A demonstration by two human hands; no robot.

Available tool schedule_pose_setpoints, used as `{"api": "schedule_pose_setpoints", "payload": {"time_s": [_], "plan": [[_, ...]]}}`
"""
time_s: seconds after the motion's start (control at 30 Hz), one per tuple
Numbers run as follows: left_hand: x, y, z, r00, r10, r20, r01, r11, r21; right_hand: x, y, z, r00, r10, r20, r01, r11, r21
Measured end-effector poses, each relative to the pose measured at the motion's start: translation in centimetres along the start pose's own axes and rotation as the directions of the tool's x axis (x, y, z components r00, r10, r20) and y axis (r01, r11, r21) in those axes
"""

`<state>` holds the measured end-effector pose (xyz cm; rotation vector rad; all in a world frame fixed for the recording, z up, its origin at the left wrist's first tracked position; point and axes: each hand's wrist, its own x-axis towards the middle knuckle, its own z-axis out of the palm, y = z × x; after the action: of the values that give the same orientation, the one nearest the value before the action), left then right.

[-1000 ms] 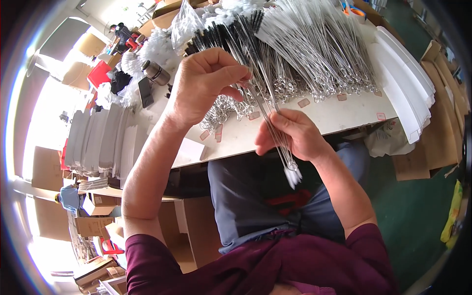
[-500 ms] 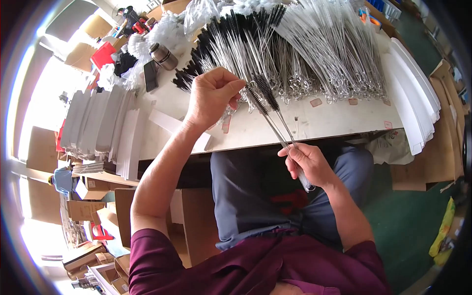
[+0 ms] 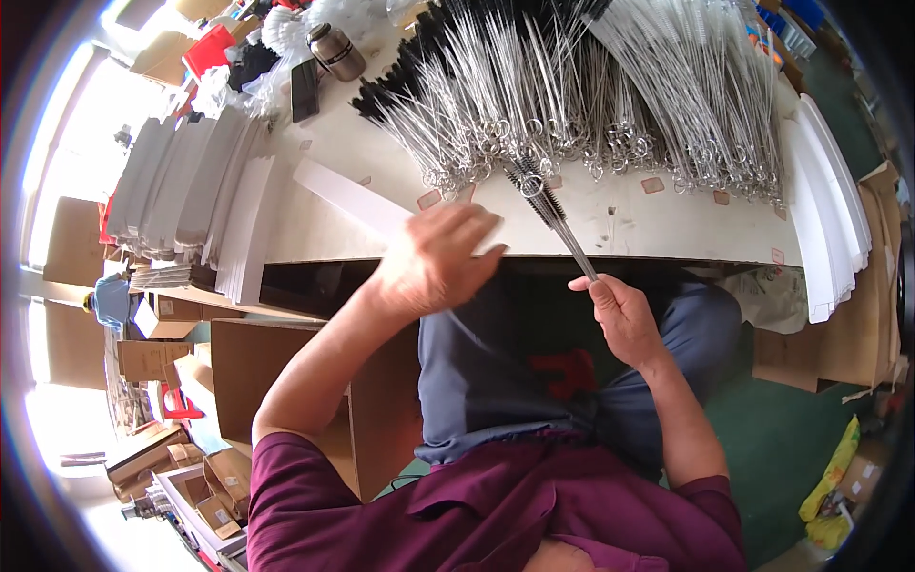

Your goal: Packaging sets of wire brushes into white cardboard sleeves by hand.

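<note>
My right hand (image 3: 624,319) is closed around the wire stems of a few thin cleaning brushes (image 3: 575,248). Their black bristle ends point away from me, over the table's front edge and close to the pile. My left hand (image 3: 438,255), slightly blurred, is above the table's front edge with thumb and fingers apart and nothing visible in it. Just beyond it, a long white card strip (image 3: 345,198) lies slantwise on the table. Across the far side spreads a big pile of wire brushes (image 3: 515,81), black-bristled at left, with looped ends toward me.
Stacks of folded white card (image 3: 181,186) stand at the left and white card sleeves (image 3: 831,210) at the right of the white table (image 3: 329,143). A metal flask (image 3: 335,52) and a dark phone (image 3: 305,91) sit at the back left. An open cardboard box (image 3: 276,367) is beside my left leg.
My left hand has come away from the brush tips, toward me, and its fingers have spread. The brushes in my right hand have drawn together. The view has shifted slightly.
</note>
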<state>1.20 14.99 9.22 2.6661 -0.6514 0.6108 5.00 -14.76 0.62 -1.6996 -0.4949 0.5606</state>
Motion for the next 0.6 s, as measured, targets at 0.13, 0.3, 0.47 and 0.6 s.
{"api": "schedule_pose_setpoints", "payload": {"time_s": [0.13, 0.3, 0.47, 0.6], "plan": [[-3.2, -4.2, -0.9, 0.916, -0.352, 0.194, 0.315, 0.929, 0.196, -0.1, 0.3, -0.2, 0.992, 0.104, 0.078, -0.11, 0.99, 0.088], [-6.0, -6.4, -2.3, 0.8, -0.473, 0.368, 0.342, 0.864, 0.369, 0.6, 1.3, -0.7, 0.956, 0.275, 0.102, -0.28, 0.959, 0.038], [-6.7, -8.6, -2.5, 0.793, -0.465, 0.393, 0.304, 0.862, 0.406, 0.9, 1.1, -1.2, 0.907, 0.396, 0.142, -0.407, 0.911, 0.063], [-7.2, -10.1, -2.3, 0.818, -0.422, 0.39, 0.244, 0.869, 0.43, 0.6, 1.5, -1.0, 0.938, 0.324, 0.124, -0.329, 0.944, 0.019]]}}
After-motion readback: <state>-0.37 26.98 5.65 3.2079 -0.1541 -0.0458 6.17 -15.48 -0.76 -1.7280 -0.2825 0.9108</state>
